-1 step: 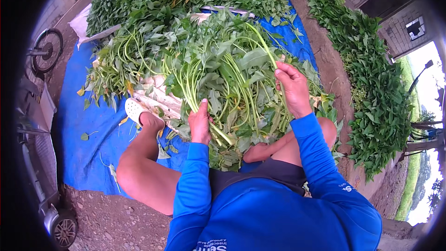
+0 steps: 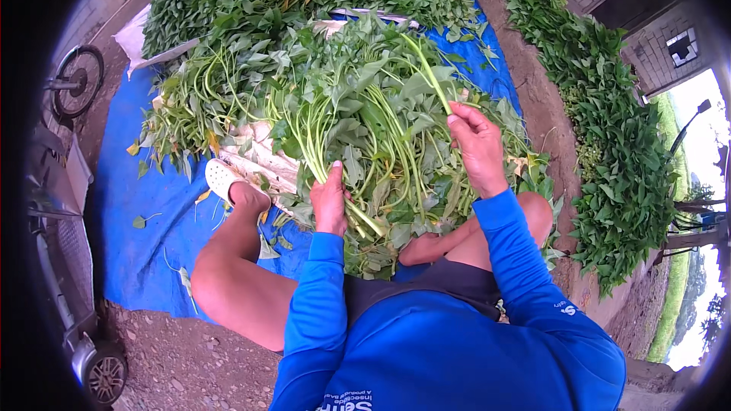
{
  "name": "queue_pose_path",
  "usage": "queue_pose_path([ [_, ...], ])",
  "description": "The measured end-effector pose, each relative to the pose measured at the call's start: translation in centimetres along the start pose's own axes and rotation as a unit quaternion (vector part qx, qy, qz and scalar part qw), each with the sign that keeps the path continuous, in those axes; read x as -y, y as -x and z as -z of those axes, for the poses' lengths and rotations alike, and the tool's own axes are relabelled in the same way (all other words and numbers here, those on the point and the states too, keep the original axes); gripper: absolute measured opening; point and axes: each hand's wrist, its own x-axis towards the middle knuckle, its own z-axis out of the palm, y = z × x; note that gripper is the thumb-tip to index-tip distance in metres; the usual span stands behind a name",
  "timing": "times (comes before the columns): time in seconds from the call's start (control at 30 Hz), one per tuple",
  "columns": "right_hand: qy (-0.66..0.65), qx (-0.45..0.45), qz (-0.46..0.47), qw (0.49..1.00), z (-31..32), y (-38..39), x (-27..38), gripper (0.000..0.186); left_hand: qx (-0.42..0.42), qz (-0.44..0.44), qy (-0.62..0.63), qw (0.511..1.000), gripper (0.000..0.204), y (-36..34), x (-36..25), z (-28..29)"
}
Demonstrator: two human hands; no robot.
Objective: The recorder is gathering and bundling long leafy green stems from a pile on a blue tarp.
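My left hand [image 2: 329,199] is closed round a bunch of long pale-green leafy stems [image 2: 311,141] that look like water spinach. Their cut ends stick out past the hand toward my lap, and the leaves fan away from me. Off to the right and a little higher, my right hand [image 2: 478,149] pinches a single thick water spinach stem [image 2: 431,74] between thumb and fingers. That stem slants up and left over the loose heap of greens [image 2: 384,137] between my legs. The heap's lower layers are hidden under leaves.
A blue tarp [image 2: 145,236] lies under the greens, with a pale sack [image 2: 263,154] on it. Larger leafy piles [image 2: 228,7] stand at the back, and a long row of greens [image 2: 609,144] runs along the right. Wheels [image 2: 104,377] show at the left edge.
My right hand has turned slightly, and the stem it pinches has shifted a little. My left hand keeps its grip on the bunch, almost unmoved.
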Motion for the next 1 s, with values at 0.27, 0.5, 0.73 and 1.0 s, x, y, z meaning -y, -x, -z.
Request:
queue_pose_path([
  [0.27,0.220,0.117,0.080,0.965,-8.2,3.0,-8.1,0.043,0.042,0.070,0.046,0.996,0.052,0.5,2.2,-0.2],
  [0.5,0.212,0.145,-0.031,0.966,-11.2,7.4,-13.9,0.067,0.098,0.104,0.103,0.984,0.070,-0.8,5.3,1.3],
  [0.73,0.259,-0.043,-0.064,0.963,-2.4,-2.3,-18.8,0.026,0.022,0.051,0.025,0.998,0.032,0.3,0.2,1.6],
  [1.0,0.335,-0.013,-0.055,0.940,-0.8,-5.8,-21.2,0.035,-0.002,0.038,0.036,0.999,0.034,0.4,-0.5,1.3],
])
